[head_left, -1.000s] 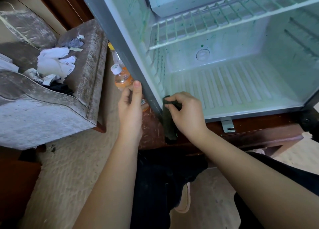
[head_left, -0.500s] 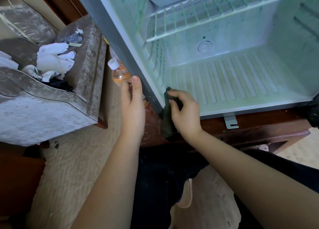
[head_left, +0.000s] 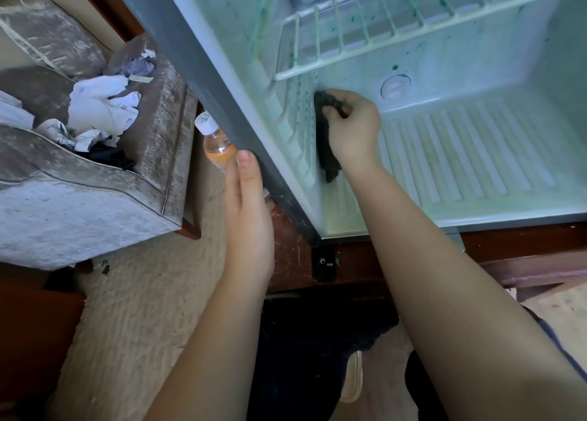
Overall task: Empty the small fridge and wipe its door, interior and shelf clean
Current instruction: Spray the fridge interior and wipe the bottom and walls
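Observation:
The small fridge point(head_left: 203, 71) stands open, with no items inside. Green specks dot its pale interior walls and the white wire shelf point(head_left: 397, 23) near the top. My right hand point(head_left: 352, 128) grips a dark cloth point(head_left: 327, 153) against the ribbed left inner wall, just below the shelf's front corner. My left hand point(head_left: 249, 204) rests with straight fingers on the grey outer left edge of the fridge, low down. The door is out of view.
A capped bottle of orange drink point(head_left: 216, 141) stands on the floor left of the fridge. A grey armchair point(head_left: 95, 198) with crumpled white cloths point(head_left: 101, 106) sits further left. The fridge rests on a dark wooden stand point(head_left: 524, 246). Carpet covers the floor.
My right hand has carried the cloth from the fridge's lower left front corner up and into the interior, onto the left wall. My left hand stays on the outer edge.

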The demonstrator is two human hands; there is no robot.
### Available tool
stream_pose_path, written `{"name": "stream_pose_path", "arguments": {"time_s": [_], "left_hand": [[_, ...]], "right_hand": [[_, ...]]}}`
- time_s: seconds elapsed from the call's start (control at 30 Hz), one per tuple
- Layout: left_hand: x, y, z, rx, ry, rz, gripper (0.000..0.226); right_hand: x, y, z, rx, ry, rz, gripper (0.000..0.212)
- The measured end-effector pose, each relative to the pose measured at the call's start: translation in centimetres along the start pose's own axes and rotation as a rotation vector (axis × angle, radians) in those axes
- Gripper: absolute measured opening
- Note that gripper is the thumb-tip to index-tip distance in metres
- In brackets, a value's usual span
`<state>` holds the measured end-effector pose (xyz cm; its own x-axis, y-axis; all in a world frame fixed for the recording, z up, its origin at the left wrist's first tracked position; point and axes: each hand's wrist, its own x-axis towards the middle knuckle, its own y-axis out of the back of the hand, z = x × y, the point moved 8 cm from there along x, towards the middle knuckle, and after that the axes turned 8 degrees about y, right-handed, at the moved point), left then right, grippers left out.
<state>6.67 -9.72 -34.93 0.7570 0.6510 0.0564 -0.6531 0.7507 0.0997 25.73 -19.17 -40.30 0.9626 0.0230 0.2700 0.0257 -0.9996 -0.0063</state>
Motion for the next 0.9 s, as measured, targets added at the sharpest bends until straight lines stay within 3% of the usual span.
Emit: {"name": "stream_pose_path", "arguments": {"time_s": [0.17,0.33,0.5,0.7,0.8,0.9], "left_hand": [[0.3,0.2,-0.1,0.022,-0.020,0.006,0.049],[0.0,-0.4,0.1,-0.005,-0.032,0.017,0.043],[0.1,-0.5,-0.6,-0.030,-0.017,0.046,0.087],[-0.1,-0.5,-0.7,0.002,0.017,0.044,0.098],[-0.5,-0.5,-0.3,0.007,0.025,0.014,0.083],[-1.1,-0.4,0.0,-0.049,0.071,-0.018,0.037]], "right_hand": [[-0.4,0.1,-2.4,-0.044,0.201,-0.015,0.030],[-2.5,0.9,-3.6,-0.075,0.208,-0.132,0.028],[-6.3,2.4,-5.4,-0.113,0.261,-0.230,0.026],[-11.4,4.4,-8.0,-0.172,0.423,-0.433,0.023],[-11.6,5.2,-7.6,-0.220,0.391,-0.518,0.019],[-9.9,7.9,-6.8,-0.324,0.331,-0.408,0.011]]}}
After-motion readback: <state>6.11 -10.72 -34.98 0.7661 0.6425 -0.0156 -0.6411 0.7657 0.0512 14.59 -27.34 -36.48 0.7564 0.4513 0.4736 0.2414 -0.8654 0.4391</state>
